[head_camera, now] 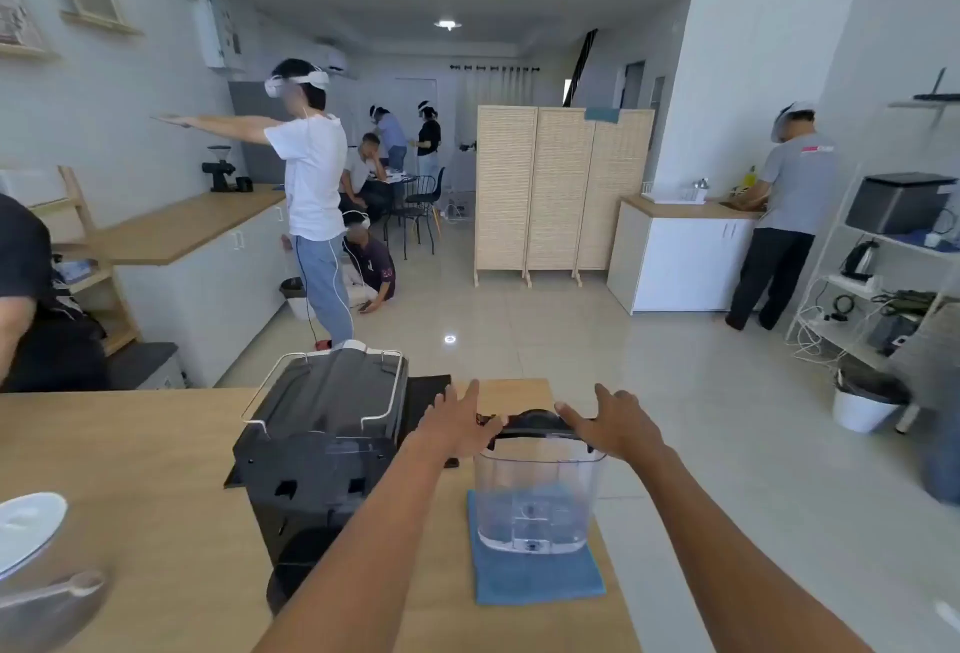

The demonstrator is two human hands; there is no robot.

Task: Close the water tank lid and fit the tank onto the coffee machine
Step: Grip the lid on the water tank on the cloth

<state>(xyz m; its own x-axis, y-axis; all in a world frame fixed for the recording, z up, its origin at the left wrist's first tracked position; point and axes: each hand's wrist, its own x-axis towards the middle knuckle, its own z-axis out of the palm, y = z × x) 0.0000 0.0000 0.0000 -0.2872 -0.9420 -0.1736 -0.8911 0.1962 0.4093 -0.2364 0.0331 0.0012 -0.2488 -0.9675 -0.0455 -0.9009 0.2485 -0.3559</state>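
Forearms reach in from the near edge, and between them the clear plastic water tank (pixel 540 494) stands upright on a folded blue cloth (pixel 537 574), probably there to catch drips, on the pale wooden desk (pixel 130 470). Just beyond, at the tank's rim, the left hand (pixel 457 421) and right hand (pixel 608 423) rest with fingers spread, one at either end of the dark plastic lid (pixel 535 422). Neither grip pinches anything; this looks like pressing the lid down evenly so that it seats. Whether it is fully shut I cannot tell. Left of the left grip stands the black coffee machine (pixel 317 444), its back toward the person, apart from the tank and ready to receive it.
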